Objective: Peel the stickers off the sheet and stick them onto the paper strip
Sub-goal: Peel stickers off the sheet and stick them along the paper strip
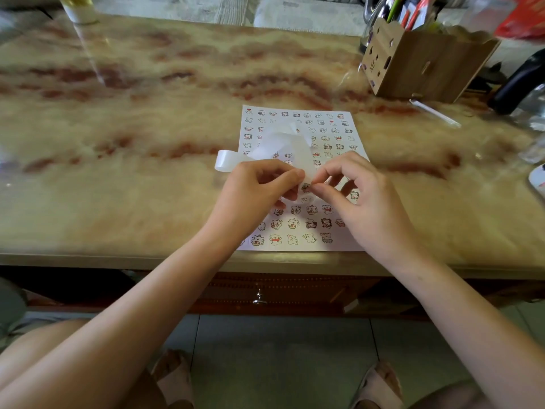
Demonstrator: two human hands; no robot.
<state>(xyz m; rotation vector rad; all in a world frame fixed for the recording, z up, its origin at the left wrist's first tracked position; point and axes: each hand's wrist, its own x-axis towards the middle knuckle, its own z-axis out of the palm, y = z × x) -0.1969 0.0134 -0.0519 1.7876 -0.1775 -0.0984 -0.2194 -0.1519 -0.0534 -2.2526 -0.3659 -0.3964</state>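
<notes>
Sheet (pixel 333 125) lies at the table's (pixel 132 119) near edge. Over it, both the left hand (pixel 259 187) and right hand (pixel 365 202) pinch the curled strip (pixel 280 143). A box (pixel 424 66) stands behind-right of the sheet, and wide tabletop stretches to its left.

On marble table (pixel 147 113): sticker sheet (pixel 333 134), wooden organizer (pixel 424 63)

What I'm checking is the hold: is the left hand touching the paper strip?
Touching. In the head view, the left hand pinches the paper strip between thumb and fingers.
</notes>
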